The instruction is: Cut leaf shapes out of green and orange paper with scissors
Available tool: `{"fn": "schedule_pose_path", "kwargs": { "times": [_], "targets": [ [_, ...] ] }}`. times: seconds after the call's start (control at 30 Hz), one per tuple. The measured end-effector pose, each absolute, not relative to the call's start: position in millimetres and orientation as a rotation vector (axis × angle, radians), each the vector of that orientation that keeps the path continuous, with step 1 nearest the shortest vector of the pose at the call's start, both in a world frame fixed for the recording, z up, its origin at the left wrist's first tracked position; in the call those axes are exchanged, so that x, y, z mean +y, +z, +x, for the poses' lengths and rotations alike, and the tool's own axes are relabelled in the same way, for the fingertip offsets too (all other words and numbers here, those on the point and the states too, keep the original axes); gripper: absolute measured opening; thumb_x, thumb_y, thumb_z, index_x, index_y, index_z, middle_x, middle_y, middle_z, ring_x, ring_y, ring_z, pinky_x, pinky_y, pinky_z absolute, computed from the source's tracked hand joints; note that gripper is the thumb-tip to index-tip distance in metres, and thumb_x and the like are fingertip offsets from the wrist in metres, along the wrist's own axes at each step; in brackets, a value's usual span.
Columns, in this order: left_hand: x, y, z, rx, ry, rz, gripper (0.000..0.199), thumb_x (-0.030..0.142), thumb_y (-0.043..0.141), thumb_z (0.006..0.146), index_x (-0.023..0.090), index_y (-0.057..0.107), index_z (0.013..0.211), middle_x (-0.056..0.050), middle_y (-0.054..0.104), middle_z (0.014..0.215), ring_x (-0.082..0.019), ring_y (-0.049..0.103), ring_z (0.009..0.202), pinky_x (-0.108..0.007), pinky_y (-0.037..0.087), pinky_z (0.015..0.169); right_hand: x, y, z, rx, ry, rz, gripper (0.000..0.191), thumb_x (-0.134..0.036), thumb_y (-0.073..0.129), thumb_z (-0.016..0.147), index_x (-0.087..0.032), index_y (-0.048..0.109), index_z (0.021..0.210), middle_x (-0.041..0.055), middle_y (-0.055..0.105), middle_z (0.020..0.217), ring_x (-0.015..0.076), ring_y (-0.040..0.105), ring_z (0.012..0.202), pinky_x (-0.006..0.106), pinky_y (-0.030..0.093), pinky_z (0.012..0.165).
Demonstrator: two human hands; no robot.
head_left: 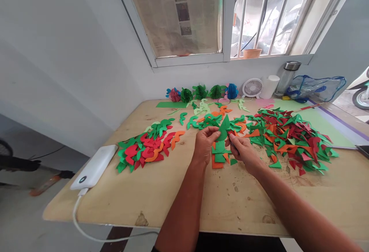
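My left hand (204,143) and my right hand (241,149) meet over the middle of a wooden table (161,194). Both pinch a green paper cutout (223,131), pointed at the top, held just above a small stack of green and orange cut pieces (218,159). A heap of green, red and orange paper scraps (288,138) lies to the right. To the left lies a pile of cut curved leaf shapes in red, green and orange (145,148).
A white power bank (95,166) with a cable lies at the table's left edge. Paper honeycomb balls (201,92), a small white fan (251,87), a cup, a bottle (285,77) and a blue mesh bag (315,87) line the back wall under the window.
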State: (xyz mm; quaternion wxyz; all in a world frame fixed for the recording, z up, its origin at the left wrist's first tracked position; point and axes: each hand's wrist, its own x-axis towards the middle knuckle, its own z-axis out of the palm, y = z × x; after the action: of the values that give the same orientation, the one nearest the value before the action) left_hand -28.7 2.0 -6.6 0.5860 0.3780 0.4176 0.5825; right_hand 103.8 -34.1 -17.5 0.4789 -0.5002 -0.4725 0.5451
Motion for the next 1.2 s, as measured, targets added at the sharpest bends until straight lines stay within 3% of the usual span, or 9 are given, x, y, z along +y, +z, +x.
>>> {"fn": "schedule_pose_path", "kwargs": {
  "times": [1.2],
  "targets": [
    [0.2, -4.6, -28.6, 1.016, 1.348, 0.909, 0.014, 0.021, 0.076, 0.053, 0.016, 0.068, 0.063, 0.001, 0.062, 0.062, -0.01, 0.055, 0.061, -0.025, 0.047, 0.066, -34.0, -17.7, 103.1, -1.117, 1.348, -1.222, 0.053, -0.069, 0.056, 0.075, -0.018, 0.057, 0.064, -0.0096, 0.029, 0.037, 0.0056, 0.019, 0.035, 0.021, 0.015, 0.035]
  ]
}}
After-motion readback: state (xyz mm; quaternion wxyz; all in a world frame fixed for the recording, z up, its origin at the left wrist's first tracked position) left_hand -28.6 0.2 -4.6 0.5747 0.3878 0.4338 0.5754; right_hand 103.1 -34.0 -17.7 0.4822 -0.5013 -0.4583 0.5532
